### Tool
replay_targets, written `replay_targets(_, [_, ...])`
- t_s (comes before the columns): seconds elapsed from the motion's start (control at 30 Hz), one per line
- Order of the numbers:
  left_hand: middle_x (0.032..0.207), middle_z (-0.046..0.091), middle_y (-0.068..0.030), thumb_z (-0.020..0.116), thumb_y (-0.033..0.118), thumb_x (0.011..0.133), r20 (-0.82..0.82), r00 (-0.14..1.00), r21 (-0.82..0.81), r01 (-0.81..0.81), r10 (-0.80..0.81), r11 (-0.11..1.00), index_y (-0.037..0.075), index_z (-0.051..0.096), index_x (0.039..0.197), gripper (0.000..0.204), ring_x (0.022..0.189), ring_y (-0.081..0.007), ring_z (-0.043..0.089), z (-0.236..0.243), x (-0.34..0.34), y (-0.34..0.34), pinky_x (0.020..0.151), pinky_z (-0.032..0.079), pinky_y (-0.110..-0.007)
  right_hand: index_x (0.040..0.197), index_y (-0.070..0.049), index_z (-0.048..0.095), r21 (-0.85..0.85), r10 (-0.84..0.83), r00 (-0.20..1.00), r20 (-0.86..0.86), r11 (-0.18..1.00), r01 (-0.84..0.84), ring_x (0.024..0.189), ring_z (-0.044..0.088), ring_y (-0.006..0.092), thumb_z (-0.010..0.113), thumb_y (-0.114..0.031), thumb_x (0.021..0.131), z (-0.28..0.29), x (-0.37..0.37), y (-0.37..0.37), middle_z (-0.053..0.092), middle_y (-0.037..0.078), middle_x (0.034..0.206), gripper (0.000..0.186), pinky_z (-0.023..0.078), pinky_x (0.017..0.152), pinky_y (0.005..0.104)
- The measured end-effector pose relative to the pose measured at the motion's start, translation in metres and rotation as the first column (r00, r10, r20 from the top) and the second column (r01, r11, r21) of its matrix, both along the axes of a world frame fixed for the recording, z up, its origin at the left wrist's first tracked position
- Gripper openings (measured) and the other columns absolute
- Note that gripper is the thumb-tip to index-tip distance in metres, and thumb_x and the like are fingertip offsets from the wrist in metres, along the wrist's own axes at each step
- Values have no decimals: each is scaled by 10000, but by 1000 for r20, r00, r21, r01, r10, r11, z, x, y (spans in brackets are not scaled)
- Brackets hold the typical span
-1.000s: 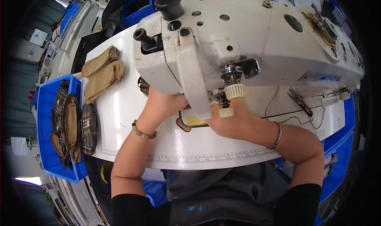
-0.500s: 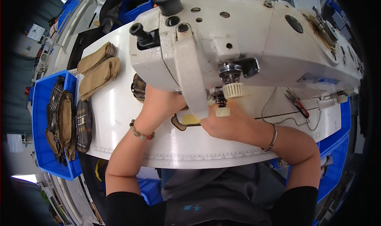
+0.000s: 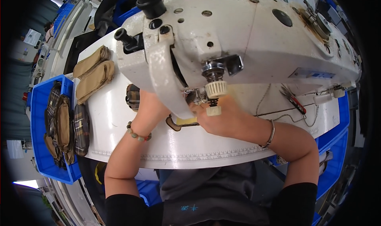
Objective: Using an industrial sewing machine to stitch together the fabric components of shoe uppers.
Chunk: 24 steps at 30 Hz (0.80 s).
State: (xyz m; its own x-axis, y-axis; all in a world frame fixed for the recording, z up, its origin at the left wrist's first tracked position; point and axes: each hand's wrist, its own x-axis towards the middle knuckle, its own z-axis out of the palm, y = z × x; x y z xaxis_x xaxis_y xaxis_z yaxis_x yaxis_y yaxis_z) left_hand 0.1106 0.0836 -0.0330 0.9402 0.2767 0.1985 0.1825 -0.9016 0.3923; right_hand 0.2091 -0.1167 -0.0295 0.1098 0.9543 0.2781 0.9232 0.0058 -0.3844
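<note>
A white sewing machine [image 3: 186,43] stands over the table, its head covering much of the work area. My left hand [image 3: 154,109] reaches under the left end of the head, its fingers hidden there. Beside its wrist shows a dark plaid fabric piece [image 3: 133,97]; a brown, dark-edged fabric end [image 3: 173,123] curves out below the hand. My right hand [image 3: 222,118] is close to the needle area, fingers curled and drawn together, partly behind the tension knobs [image 3: 217,89]. What its fingertips pinch cannot be made out. A yellow patch [image 3: 185,121] lies between the hands.
Two stacks of tan fabric pieces [image 3: 95,85] lie at the left on the white table [image 3: 119,144]. A blue bin [image 3: 37,127] there holds plaid and tan pieces. Red-handled thread snips [image 3: 293,100] and a loose cord [image 3: 283,118] lie to the right.
The machine head appears farther left in view, with the table shifted slightly. My right fingertips show more plainly beside the needle area. Both hands stay at the machine.
</note>
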Motion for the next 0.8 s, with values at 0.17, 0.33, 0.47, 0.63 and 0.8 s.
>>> replay_targets(0.17, [952,654,-157,802,194,659,43,999,-9,-5,5,1000,44,654,1010,410,906,-367,638,22,0,-11,780,506,-445,801,-80,674,65,-6,997,81,998,1,551,623,287,651,-156,762,-8,0,-1,608,107,616,89,474,493,417])
replay_targets(0.33, [734,663,-114,761,161,744,120,991,60,50,-57,997,37,704,827,159,638,-306,639,60,-12,-35,542,503,-372,701,-65,647,99,1,984,178,995,-19,526,616,268,658,-159,715,-11,-2,-2,585,93,594,95,477,484,410])
replay_targets(0.47, [745,658,-65,759,131,742,129,965,175,202,-226,964,68,716,837,121,634,-286,648,62,-18,-46,537,508,-367,683,-61,637,176,-40,986,163,984,11,517,613,261,653,-148,710,-7,-5,0,570,89,581,92,477,473,403])
replay_targets(0.63, [814,680,-63,743,115,676,-32,961,250,273,-274,929,120,733,1020,345,693,-277,665,55,-19,-36,577,524,-372,1164,42,610,2,61,932,357,998,-66,540,583,188,590,-81,749,-6,-1,-4,566,23,687,434,434,422,333])
replay_targets(0.8, [776,660,-36,746,106,711,-64,969,291,245,-237,925,114,735,952,241,661,-254,656,48,-19,-34,556,516,-359,1154,45,617,74,39,931,363,995,-70,533,572,182,594,-88,735,-7,-1,-4,558,23,679,441,430,426,332])
